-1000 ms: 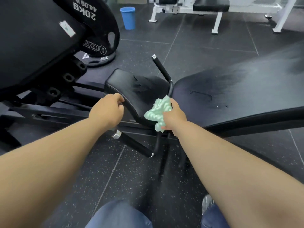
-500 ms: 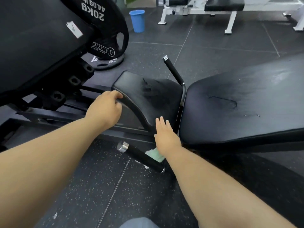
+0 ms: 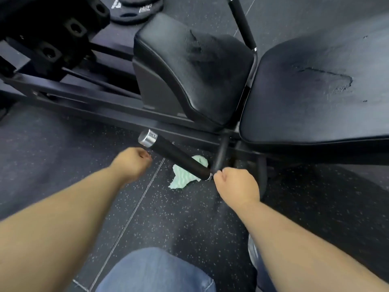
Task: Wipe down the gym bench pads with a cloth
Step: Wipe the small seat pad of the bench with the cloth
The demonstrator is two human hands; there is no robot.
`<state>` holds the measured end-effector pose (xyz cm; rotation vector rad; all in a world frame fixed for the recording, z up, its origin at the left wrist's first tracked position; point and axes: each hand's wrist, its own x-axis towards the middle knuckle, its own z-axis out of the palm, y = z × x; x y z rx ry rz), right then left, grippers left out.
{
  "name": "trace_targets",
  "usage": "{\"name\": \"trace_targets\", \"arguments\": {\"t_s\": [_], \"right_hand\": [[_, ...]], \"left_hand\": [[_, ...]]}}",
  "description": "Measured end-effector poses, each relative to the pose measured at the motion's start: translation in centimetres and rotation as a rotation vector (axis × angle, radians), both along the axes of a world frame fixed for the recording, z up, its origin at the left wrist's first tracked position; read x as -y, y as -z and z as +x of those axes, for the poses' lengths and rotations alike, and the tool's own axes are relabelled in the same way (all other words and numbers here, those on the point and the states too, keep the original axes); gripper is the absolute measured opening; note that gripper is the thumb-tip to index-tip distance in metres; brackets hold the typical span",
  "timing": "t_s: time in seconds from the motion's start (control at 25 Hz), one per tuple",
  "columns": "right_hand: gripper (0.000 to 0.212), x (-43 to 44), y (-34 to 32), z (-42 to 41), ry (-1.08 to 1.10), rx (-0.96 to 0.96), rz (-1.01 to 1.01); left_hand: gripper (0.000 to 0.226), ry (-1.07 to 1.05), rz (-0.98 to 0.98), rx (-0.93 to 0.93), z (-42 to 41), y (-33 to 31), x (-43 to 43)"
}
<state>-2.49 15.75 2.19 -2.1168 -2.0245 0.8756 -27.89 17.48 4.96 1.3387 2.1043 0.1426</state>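
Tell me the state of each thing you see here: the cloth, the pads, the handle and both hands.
cloth: crumpled on the floor, partly under the handle, held by neither hand.
seat pad: scuffed on top.
back pad: surface cracked.
handle: sticking out over the cloth.
left hand: fingers curled, holding nothing.
right hand: fingers curled beside the handle's base; grip unclear.

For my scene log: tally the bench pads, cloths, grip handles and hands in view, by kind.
Bench pads: 2 (seat pad, back pad)
Cloths: 1 (green cloth, on the floor)
Grip handles: 2 (near handle, far handle)
Hands: 2 (left hand, right hand)
Total: 7
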Motion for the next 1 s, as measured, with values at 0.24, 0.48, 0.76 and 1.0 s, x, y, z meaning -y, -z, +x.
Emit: {"name": "trace_targets", "arguments": {"t_s": [0.24, 0.48, 0.76, 1.0], "right_hand": [[0.044, 4.8, 8.2, -1.8, -0.172, -0.085, -0.252], [0.061, 3.3, 12.8, -4.0, -0.083, -0.203, -0.238], [0.034, 3.6, 10.1, -4.7, -0.114, -0.28, -0.583], [0.035, 1.8, -3.1, -15.2, -0.025, -0.947, -0.922]], "left_hand": [[0.055, 0.247, -0.152, 0.056, 3.7, 11.7, 0.5], [0.067, 0.082, -0.139, 0.214, 5.5, 19.5, -1.1], [0.029, -0.106, -0.259, 0.291, 2.5, 16.6, -0.1], [0.019, -0.564, 0.259, 0.615, -5.6, -0.6, -2.5]]}}
